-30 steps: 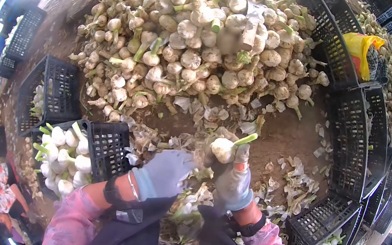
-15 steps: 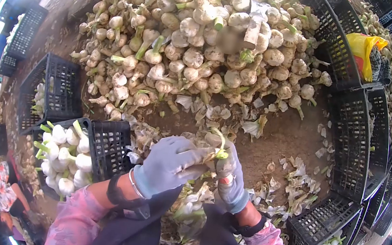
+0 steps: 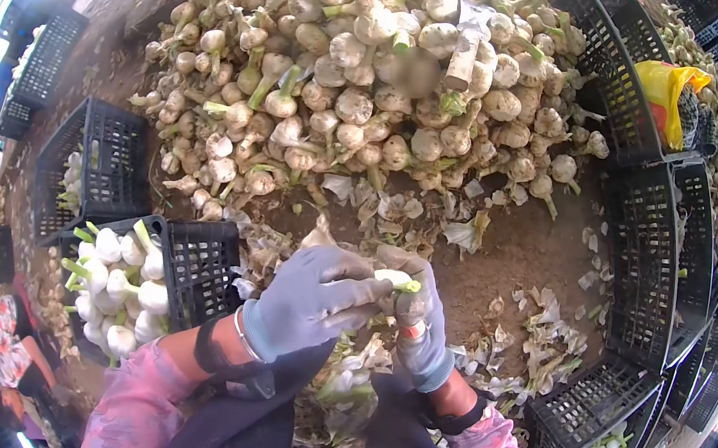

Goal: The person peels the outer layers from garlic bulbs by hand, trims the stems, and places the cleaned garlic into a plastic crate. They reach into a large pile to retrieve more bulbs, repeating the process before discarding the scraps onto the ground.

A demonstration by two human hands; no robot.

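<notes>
While the heap of garlic looks rough, round and dirt-specked, the bulb on its near side shows smooth and white, with a short yellow-green stem. This bulb lies between the two hands, partly hidden; the right hand, gloved in soiled grey fabric, is curled around it. The left hand, gloved alike, rests bent fingers against it; whether they pinch it, I cannot tell. Papery peelings lie before the heap; a latticed black crate stands at its near left.
</notes>
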